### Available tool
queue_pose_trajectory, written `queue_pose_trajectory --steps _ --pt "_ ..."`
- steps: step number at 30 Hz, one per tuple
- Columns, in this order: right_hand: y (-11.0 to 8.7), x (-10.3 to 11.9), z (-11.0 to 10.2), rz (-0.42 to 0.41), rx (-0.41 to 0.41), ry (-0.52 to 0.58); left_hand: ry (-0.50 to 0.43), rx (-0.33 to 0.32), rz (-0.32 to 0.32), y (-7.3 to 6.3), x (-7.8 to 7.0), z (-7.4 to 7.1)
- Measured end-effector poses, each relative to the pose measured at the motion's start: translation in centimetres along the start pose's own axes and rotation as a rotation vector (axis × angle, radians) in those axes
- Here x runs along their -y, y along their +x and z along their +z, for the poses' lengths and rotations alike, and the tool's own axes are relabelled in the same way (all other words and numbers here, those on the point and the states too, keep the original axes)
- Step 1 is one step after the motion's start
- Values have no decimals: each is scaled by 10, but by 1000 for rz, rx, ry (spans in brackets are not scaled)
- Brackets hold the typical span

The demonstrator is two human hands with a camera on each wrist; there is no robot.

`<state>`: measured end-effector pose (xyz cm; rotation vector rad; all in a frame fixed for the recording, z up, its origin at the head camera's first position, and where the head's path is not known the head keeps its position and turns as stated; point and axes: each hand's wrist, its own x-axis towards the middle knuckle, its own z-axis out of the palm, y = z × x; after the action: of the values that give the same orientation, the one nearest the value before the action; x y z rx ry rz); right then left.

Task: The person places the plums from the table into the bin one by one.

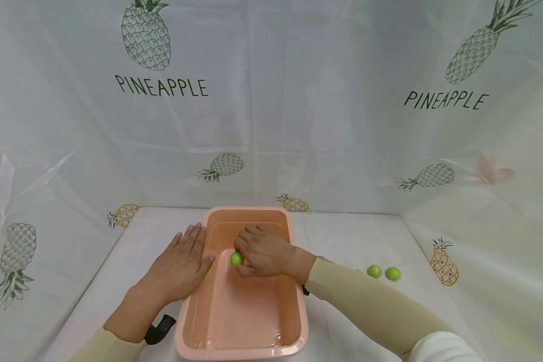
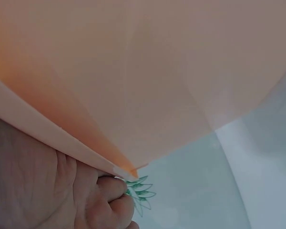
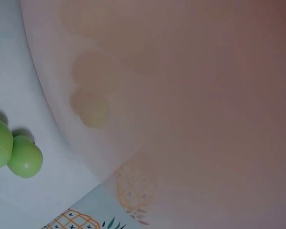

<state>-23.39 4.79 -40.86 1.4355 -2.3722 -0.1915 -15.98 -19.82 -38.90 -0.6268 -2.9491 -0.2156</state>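
Over the peach-pink plastic basin (image 1: pixel 249 311), my right hand (image 1: pixel 267 252) holds a small round green fruit (image 1: pixel 237 258) at its curled fingertips. Part of that fruit is hidden by the fingers. On the basin's left rim lies my left hand (image 1: pixel 181 266), its fingers straight and close together, the thumb over the edge. The left wrist view shows part of the left palm (image 2: pixel 33 186) along the pale rim. In the right wrist view the right hand is out of sight; a blurred pinkish surface covers most of it, with faint round shapes.
Two more green fruits, one (image 1: pixel 374 271) beside the other (image 1: pixel 393 273), lie on the white table (image 1: pixel 344 236) behind the right forearm. A white sheet (image 1: pixel 317 100) printed with pineapples surrounds the table. A black strap (image 1: pixel 160 329) sits by the left wrist.
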Motion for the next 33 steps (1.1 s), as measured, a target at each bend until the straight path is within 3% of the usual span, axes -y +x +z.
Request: queue_pose_trajectory --steps 15,21,27,33 --pt "-5 0 -1 2 -11 -42 -20 20 -4 0 -3 0" --pt "-6 -2 -7 51 -33 -34 -25 24 -5 1 -2 1" --pt "-16 -14 -14 117 -169 -37 -43 20 -8 0 0 2" --pt "-45 -41 -25 201 -327 -30 -59 8 3 0 0 2"
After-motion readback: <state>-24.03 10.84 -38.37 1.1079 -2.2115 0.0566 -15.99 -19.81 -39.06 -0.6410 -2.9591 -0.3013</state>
